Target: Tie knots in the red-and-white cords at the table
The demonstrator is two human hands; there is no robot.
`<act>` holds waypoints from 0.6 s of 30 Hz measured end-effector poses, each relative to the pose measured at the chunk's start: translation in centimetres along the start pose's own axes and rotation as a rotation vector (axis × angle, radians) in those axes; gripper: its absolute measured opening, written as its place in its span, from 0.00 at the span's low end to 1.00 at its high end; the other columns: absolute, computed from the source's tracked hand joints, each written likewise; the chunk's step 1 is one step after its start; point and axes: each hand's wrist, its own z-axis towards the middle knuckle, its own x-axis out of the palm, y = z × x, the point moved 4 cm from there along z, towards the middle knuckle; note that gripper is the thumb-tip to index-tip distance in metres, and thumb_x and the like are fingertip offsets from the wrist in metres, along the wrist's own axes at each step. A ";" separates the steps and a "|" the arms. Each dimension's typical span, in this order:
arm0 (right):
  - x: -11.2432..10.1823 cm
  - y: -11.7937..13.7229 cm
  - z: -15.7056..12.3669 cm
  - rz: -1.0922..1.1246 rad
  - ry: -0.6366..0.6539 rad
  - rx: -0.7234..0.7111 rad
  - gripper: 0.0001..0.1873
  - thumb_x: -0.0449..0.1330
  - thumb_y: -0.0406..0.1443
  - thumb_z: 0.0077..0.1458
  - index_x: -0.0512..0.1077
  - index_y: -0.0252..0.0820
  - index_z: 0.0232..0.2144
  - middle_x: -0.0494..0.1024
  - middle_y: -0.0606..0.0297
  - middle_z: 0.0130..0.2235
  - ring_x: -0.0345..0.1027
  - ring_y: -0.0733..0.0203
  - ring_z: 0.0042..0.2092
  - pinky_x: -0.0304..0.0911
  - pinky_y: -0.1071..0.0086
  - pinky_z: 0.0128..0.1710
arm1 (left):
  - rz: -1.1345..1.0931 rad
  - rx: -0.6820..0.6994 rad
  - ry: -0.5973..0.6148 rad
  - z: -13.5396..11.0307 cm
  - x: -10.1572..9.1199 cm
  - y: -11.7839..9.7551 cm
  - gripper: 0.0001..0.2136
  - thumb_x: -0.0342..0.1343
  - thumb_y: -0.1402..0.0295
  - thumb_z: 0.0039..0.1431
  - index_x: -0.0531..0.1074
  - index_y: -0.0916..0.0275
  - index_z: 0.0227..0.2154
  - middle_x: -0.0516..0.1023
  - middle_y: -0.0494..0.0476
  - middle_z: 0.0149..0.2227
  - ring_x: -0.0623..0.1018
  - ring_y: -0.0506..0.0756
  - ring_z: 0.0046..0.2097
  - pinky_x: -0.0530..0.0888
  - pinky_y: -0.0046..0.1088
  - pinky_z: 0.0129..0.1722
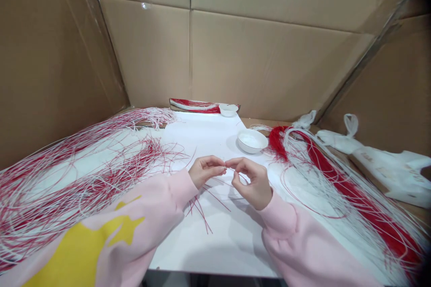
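Note:
My left hand (pixel 204 169) and my right hand (pixel 252 180) meet fingertip to fingertip over a white sheet (pixel 208 233) on the table. Both pinch the same thin cord (pixel 229 169) between thumb and forefinger. A few loose red cords (pixel 202 208) lie on the sheet just under my hands. Both arms wear pink sleeves. A small white bowl (pixel 252 140) stands just beyond my right hand.
A big tangle of red and white cords (pixel 67 179) covers the left of the table. Another bundle of red and white cords (pixel 336 179) runs down the right. White plastic bags (pixel 387 166) lie at far right. A second small bowl (pixel 228 109) sits at the back. Cardboard walls surround the table.

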 end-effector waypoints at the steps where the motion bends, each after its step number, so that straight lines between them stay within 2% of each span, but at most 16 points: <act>1: 0.0 0.1 0.0 -0.001 -0.001 -0.004 0.10 0.51 0.22 0.40 0.58 0.41 0.22 0.72 0.60 0.34 0.67 0.61 0.37 0.66 0.67 0.35 | -0.005 0.005 0.005 0.0 0.0 0.0 0.10 0.64 0.72 0.33 0.71 0.68 0.23 0.75 0.52 0.24 0.73 0.48 0.27 0.70 0.26 0.34; 18: 0.1 0.1 0.0 0.007 -0.004 -0.016 0.10 0.51 0.22 0.40 0.59 0.41 0.22 0.72 0.61 0.34 0.67 0.62 0.38 0.66 0.68 0.36 | 0.003 0.034 0.024 0.1 -0.1 0.2 0.10 0.64 0.73 0.34 0.70 0.68 0.23 0.75 0.51 0.24 0.73 0.47 0.27 0.70 0.23 0.32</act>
